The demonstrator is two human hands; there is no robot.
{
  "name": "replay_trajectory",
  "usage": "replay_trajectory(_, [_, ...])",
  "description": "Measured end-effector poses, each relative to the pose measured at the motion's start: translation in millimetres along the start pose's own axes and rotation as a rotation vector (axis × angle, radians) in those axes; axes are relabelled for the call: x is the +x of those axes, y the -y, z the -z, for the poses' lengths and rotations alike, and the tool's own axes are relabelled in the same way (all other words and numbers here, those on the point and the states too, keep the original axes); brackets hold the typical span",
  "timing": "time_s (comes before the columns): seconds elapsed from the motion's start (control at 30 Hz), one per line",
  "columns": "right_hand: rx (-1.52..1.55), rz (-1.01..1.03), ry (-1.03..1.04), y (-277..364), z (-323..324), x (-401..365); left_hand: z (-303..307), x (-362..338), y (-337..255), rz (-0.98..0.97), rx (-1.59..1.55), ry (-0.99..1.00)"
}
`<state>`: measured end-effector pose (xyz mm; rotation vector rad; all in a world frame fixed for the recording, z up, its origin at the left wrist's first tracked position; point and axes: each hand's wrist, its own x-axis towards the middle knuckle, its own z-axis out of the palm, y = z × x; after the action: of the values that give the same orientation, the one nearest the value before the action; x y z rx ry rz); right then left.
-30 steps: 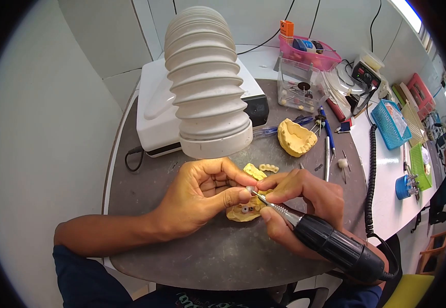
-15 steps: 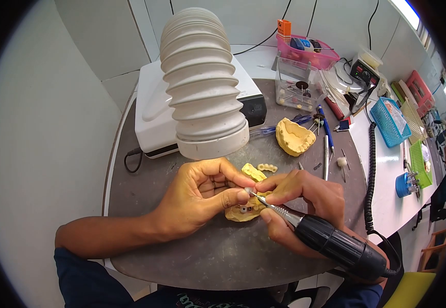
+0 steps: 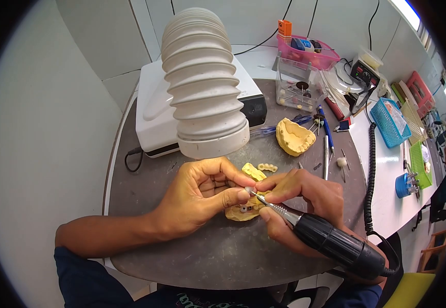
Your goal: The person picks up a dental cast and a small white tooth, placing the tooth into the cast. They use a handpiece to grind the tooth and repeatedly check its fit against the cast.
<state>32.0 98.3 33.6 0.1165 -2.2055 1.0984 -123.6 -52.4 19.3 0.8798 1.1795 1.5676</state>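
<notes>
Between thumb and forefinger, my left hand (image 3: 195, 192) pinches a small whitish piece (image 3: 248, 190) that looks like a dental crown, mostly covered by the fingertips. My right hand (image 3: 307, 192) is wrapped round a black and silver rotary handpiece (image 3: 338, 246), its thin tip pointing up-left against the small piece. Fingertips of both hands nearly meet there. Directly below lies a yellow dental plaster model (image 3: 239, 214), partly hidden by the hands. A joined row of tooth-coloured crowns (image 3: 267, 167) rests just beyond my fingers.
A ribbed suction hose (image 3: 202, 87) hangs over a white box unit (image 3: 153, 110). Behind my right hand sit another plaster model (image 3: 295, 137), a clear box of burs (image 3: 297, 84) and a pink basket (image 3: 331, 59). Rightward are a coiled cord (image 3: 371, 179) and a blue basket (image 3: 390, 123).
Both hands stay almost in place. The small whitish piece seems slightly turned against the handpiece tip; otherwise the scene looks the same.
</notes>
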Motion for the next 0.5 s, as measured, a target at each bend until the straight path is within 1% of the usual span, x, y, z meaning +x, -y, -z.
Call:
replay_trajectory(0.07, [-0.005,0.004,0.03,1.0,2.1,0.9,-0.6,1.0,-0.3,0.004,-0.002,0.005])
replay_trajectory(0.13, [-0.006,0.008,0.021,1.5,2.4,-0.5,-1.0,0.7,0.0,-0.022,0.044,0.0])
replay_trajectory(0.5, [-0.017,-0.022,0.011,3.2,2.2,-0.2,-1.3,0.4,-1.0,-0.01,0.048,0.007])
